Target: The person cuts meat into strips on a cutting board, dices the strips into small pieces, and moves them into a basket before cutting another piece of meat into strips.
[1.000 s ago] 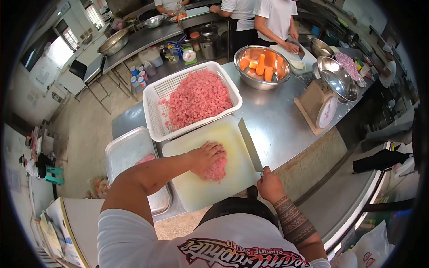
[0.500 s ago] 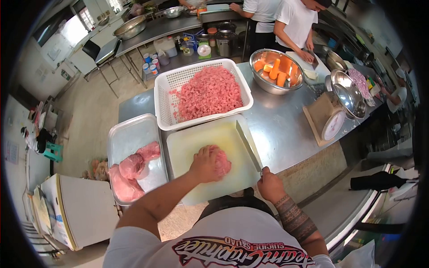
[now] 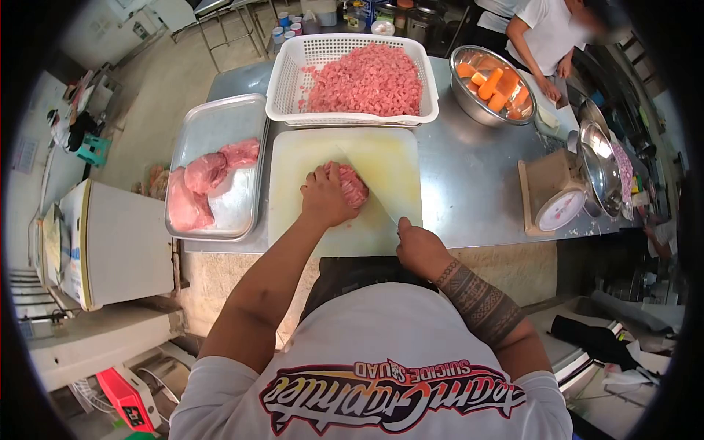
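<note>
My left hand (image 3: 326, 199) grips a lump of raw meat (image 3: 353, 188) on the pale cutting board (image 3: 392, 150), fingers curled over its left and upper side. In my right hand (image 3: 422, 248) is the handle of a kitchen knife (image 3: 380, 202). Its blade slants up and left across the board, right along the meat's right side. Beyond the board stands a white perforated basket (image 3: 290, 99) heaped with small diced meat (image 3: 370, 82). To the left, a metal tray (image 3: 238, 209) carries large pieces of raw meat (image 3: 205, 174).
A steel bowl (image 3: 477, 110) of peeled carrots (image 3: 490, 84) stands at the back right of the metal table (image 3: 469, 198). Further right are a dial scale (image 3: 550, 192) and more steel bowls (image 3: 603, 158). Across the table, a person in white (image 3: 550, 33) cuts on another board.
My right hand has brought the knife left from the board's right edge to the meat. My left hand still holds the meat. The view has tilted downward.
</note>
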Action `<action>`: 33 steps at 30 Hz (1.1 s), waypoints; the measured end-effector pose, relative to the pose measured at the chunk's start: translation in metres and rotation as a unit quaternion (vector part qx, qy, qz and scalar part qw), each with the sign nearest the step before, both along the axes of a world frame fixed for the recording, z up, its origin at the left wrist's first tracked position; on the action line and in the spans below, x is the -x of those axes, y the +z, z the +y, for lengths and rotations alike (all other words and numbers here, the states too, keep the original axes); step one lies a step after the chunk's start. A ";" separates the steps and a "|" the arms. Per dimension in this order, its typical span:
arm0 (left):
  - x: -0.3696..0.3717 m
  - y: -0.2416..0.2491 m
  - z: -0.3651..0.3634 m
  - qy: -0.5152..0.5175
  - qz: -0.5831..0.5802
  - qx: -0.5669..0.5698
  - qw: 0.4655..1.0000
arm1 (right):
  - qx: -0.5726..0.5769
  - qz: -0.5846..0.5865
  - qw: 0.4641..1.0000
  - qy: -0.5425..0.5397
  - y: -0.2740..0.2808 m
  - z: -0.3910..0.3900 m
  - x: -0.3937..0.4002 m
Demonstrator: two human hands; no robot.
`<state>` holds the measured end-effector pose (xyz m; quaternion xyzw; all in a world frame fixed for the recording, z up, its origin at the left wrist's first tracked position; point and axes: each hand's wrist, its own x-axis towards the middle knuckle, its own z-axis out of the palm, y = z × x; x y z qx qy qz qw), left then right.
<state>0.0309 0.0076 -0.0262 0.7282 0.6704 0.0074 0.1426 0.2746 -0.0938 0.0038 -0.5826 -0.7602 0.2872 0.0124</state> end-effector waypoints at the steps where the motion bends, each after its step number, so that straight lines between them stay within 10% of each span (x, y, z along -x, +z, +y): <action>1: 0.002 -0.007 -0.008 0.003 0.001 -0.008 1.000 | 0.004 0.003 1.000 0.018 0.004 0.001 -0.002; 14: -0.002 -0.031 -0.020 0.000 -0.028 -0.194 0.981 | 0.031 0.067 0.996 -0.053 -0.001 -0.004 -0.022; 33: -0.015 -0.023 -0.002 0.019 -0.043 -0.125 0.991 | 0.023 0.012 0.999 -0.041 0.058 -0.031 -0.005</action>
